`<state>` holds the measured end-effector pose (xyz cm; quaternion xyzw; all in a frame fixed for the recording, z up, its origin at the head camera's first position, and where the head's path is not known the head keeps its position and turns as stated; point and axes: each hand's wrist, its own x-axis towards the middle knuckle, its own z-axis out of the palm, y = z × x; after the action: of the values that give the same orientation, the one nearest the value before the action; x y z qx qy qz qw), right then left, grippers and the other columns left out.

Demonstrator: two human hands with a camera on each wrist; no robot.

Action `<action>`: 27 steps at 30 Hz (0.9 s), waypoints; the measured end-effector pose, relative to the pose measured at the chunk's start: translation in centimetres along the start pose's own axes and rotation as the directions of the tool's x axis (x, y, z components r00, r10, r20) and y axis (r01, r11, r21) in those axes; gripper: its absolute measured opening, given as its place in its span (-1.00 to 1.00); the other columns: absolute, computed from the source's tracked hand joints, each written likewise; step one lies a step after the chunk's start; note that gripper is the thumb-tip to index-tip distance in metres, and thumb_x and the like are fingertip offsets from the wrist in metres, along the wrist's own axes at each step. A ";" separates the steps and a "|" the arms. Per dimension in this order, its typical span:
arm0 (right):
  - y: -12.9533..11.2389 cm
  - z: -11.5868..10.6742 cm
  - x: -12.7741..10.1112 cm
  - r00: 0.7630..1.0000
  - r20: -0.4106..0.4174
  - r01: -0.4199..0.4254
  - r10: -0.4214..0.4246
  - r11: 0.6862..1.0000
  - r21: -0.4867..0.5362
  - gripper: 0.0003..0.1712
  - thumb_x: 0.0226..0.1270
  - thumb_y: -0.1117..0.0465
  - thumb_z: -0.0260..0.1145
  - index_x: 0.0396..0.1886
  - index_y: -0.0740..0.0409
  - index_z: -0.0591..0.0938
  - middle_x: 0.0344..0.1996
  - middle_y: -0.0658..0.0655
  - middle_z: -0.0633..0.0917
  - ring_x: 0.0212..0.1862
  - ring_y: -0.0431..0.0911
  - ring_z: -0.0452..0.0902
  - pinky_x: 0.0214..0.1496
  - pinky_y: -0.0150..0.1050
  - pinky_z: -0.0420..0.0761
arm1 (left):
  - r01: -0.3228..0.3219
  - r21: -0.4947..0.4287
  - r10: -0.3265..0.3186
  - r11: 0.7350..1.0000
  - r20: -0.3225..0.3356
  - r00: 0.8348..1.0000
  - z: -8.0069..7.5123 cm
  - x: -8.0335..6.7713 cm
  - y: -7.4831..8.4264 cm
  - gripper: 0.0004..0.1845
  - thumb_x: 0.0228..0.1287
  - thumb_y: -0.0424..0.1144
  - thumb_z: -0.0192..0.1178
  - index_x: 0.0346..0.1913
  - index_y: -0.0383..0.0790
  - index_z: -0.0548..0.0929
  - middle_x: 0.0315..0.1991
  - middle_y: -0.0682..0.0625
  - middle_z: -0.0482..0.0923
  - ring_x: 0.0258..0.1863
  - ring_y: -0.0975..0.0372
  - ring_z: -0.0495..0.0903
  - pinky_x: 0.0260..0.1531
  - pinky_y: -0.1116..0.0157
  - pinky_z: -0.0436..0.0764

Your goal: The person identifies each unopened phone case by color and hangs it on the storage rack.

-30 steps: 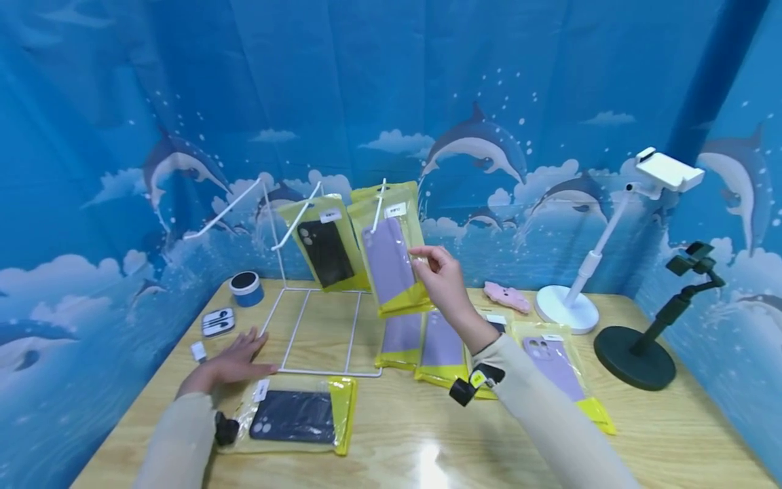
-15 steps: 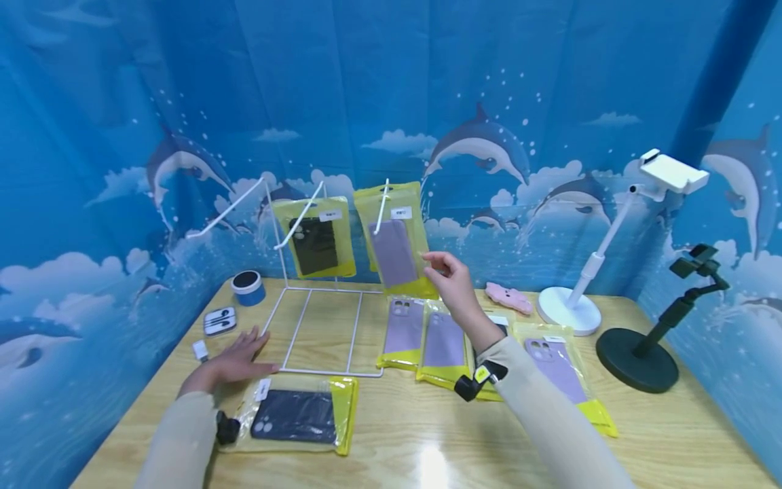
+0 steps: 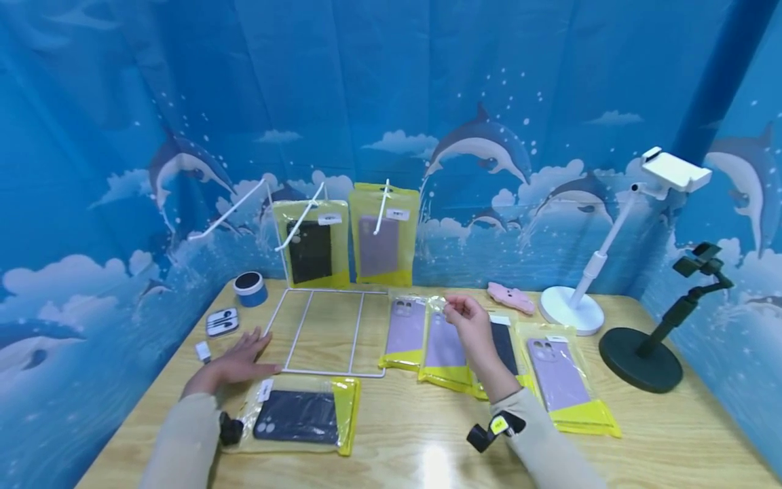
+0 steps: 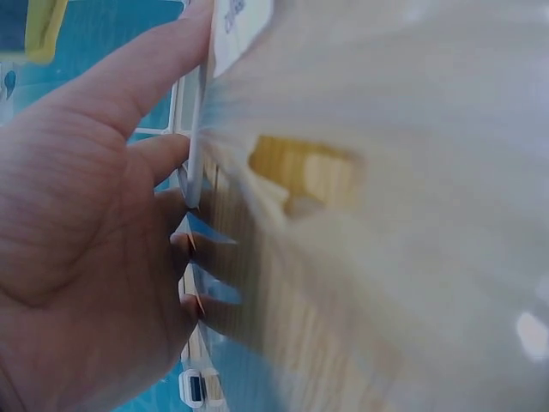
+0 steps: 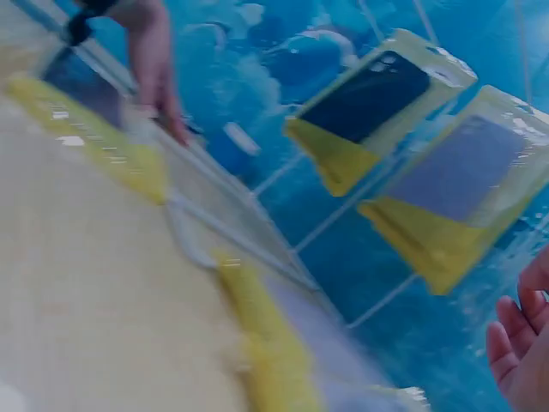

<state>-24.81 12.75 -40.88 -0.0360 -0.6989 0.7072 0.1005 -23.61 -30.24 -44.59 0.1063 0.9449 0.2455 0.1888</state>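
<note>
Your right hand [image 3: 467,314] pinches the clear top edge of a packaged lilac phone case [image 3: 444,350] that lies on the desk [image 3: 415,445] in a row of overlapping packs; your left hand [image 3: 235,361] lies flat and relaxed against the front corner of the white wire display rack [image 3: 320,333]. With so thin a pinch the slick pouch could slip free, or drag the neighbouring dark case pack [image 3: 504,346] along. If the left hand eases off, the light rack could shift and swing its two hung packs [image 3: 345,243].
</note>
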 end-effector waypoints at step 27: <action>3.7 12.5 -8.3 0.596 0.783 0.616 -0.177 0.726 -0.305 -0.59 0.23 0.09 0.34 0.06 0.05 0.55 0.07 0.04 0.55 0.15 -0.15 0.42 0.24 -0.29 0.39 | 0.002 0.017 -0.001 1.000 -0.027 1.000 0.2 -0.1 0.3 0.01 0.22 0.20 0.15 0.43 -0.46 -0.03 0.40 -0.52 -0.36 0.35 -0.38 -0.38 0.24 -0.34 -0.28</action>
<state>-19.39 -1.09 -45.10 0.3757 -0.8410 0.3883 -0.0276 -23.41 -29.93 -44.64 0.1040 0.9495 0.2385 0.1755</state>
